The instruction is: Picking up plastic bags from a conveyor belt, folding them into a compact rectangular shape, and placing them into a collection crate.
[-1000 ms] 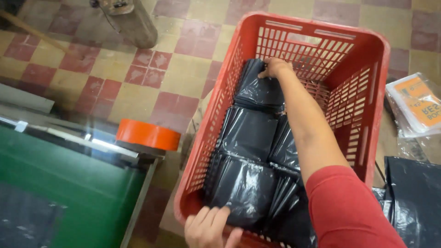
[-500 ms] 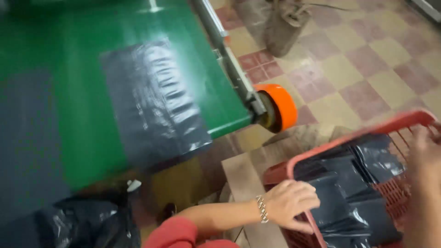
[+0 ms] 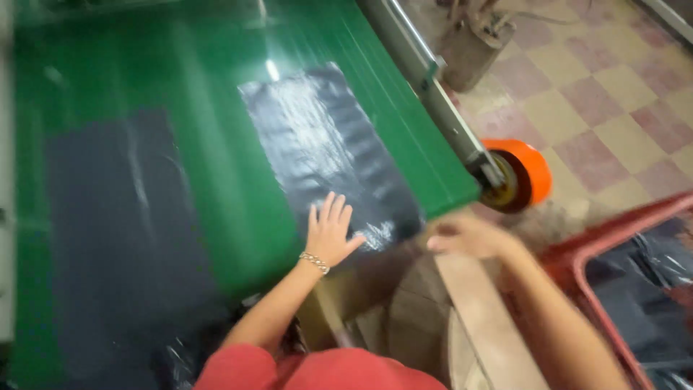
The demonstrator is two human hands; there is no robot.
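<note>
The belt [image 3: 216, 166] is bright green; the plastic sheets [image 3: 328, 144] on it are glossy black. The roller [image 3: 523, 170] is orange, the crate [image 3: 577, 253] red, the sleeve [image 3: 317, 368] red, the floor [image 3: 606, 94] checkered maroon and cream.

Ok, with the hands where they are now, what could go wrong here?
The left hand lies flat on the glossy black plastic sheet near the end of the green conveyor belt; fingers could get drawn toward the orange end roller. The slick sheet could also slide off the belt's end. The right hand is blurred, so mid-reach.
</note>
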